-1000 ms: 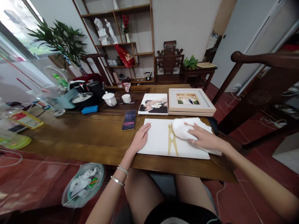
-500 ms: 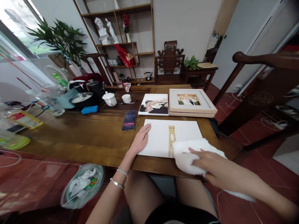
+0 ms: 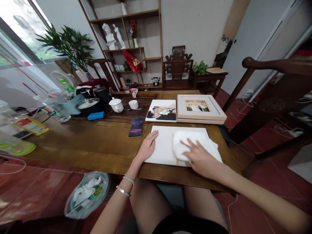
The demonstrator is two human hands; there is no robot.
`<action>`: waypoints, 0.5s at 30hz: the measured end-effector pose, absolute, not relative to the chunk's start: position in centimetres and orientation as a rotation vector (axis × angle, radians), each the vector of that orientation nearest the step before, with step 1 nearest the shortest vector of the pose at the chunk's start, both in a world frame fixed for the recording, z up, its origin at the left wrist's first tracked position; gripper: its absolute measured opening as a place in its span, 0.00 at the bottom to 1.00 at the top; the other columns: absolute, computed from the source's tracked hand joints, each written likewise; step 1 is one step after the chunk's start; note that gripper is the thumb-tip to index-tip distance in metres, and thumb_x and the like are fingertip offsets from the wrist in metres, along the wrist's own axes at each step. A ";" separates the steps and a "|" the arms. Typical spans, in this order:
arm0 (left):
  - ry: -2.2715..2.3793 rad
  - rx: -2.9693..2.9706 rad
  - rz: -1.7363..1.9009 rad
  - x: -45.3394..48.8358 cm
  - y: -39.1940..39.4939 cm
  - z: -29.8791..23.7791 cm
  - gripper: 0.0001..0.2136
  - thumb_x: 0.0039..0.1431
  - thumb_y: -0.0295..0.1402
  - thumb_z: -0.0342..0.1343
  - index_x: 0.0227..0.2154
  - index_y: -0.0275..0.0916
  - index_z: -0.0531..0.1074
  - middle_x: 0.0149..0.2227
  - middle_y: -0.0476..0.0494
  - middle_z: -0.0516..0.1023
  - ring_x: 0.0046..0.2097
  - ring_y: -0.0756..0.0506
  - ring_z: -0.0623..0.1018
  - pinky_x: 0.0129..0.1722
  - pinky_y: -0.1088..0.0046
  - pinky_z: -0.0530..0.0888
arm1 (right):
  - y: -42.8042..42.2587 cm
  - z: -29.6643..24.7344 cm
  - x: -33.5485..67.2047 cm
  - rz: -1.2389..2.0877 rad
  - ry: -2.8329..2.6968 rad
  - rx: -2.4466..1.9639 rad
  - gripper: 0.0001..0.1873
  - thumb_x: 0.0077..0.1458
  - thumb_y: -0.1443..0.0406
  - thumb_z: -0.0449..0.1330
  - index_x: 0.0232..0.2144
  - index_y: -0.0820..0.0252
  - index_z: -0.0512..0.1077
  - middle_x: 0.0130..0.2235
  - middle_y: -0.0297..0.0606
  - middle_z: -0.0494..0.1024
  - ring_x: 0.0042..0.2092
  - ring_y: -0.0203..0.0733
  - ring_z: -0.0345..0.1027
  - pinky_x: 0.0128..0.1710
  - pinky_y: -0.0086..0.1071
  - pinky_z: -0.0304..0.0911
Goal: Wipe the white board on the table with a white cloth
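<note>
From my remote seat I look down on a long wooden table [image 3: 85, 139] with the person's bare knees below its near edge. Dead centre lies a white flat board [image 3: 162, 146], perhaps the back of a canvas (I cannot tell which).

The left hand [image 3: 148, 147] lies palm down on the board's nine o'clock edge, fingers straight and close together, gripping nothing. The right hand [image 3: 198, 157] is spread wide, fingers apart, pressing flat on a white towel [image 3: 192, 136]. The towel covers the board's right half, from about one o'clock round to five o'clock. The hand presses the towel rather than clutching it.

A smartphone [image 3: 136, 126] with a lit screen lies on the wood at ten o'clock from the board, just beside its corner. At twelve o'clock sits an unframed photo canvas [image 3: 162, 110], and at one o'clock a pale wooden picture frame [image 3: 199, 107] touches that canvas. Farther back, at eleven o'clock, stand a white teapot [image 3: 116, 105] and a white cup [image 3: 133, 104]. On the floor at seven o'clock is a lined waste bin [image 3: 86, 194].
</note>
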State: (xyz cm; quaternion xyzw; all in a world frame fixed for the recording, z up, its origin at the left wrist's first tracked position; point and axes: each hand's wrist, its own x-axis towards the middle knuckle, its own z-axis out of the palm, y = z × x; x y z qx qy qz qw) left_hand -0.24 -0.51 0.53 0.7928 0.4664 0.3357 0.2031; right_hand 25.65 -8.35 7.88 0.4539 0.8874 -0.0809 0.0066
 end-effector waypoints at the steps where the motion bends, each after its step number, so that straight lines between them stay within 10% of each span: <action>1: 1.302 2.209 0.936 -0.2 -0.5 0.5 0.22 0.59 0.25 0.41 0.55 0.39 0.67 0.60 0.41 0.66 0.63 0.45 0.63 0.65 0.55 0.55 | -9.9 8.2 25.5 -0.292 2.780 1.376 0.25 0.44 0.75 0.54 0.45 0.59 0.73 0.65 0.47 0.54 0.65 0.64 0.40 0.59 0.62 0.44; 15: 1.301 2.203 0.942 -0.3 -0.4 0.5 0.21 0.60 0.26 0.41 0.55 0.38 0.67 0.60 0.40 0.67 0.63 0.45 0.63 0.65 0.55 0.55 | 0.1 6.5 25.0 -0.229 2.911 1.489 0.22 0.61 0.62 0.48 0.55 0.59 0.65 0.62 0.48 0.61 0.66 0.59 0.36 0.58 0.66 0.35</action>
